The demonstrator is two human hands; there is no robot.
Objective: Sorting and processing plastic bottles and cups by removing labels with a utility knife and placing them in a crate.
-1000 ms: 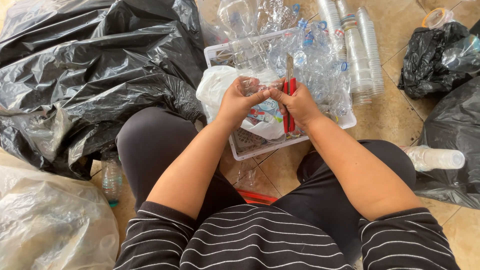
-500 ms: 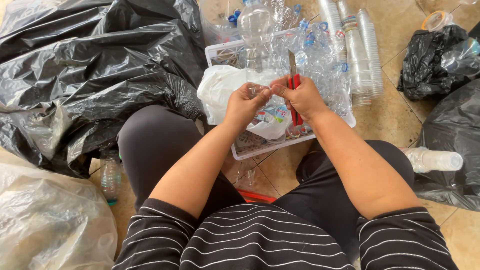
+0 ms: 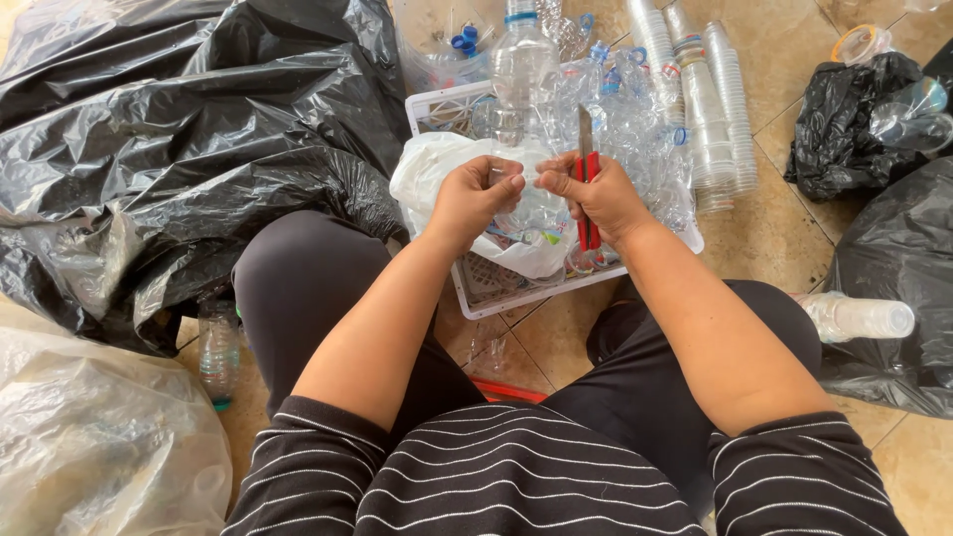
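Two hands are meeting at upper centre of the frame over a white slatted crate (image 3: 475,298) heaped with crushed clear bottles. Largest first: black refuse sacks (image 3: 189,149) are filling the upper left, another dark sack (image 3: 898,288) is lying at the right edge, and a translucent bag (image 3: 89,447) is sitting at lower left. The left hand (image 3: 475,199) is closing around a clear plastic bottle (image 3: 523,79), standing neck-down at frame centre above a white bag (image 3: 437,174). The right hand (image 3: 601,199) is gripping a red-handled cutter (image 3: 587,174), blade pointing to the top of the frame, just beside the bottle. Judgement: the cutting step at the bottle's neck or label is under way; the next move is calling for a steady bottle and a blade angled away from the left fingers (image 3: 501,174). Stacked clear cups (image 3: 710,109) are lying at upper right, one small bottle (image 3: 218,347) at left. Crowded bottles behind are limiting blade room.
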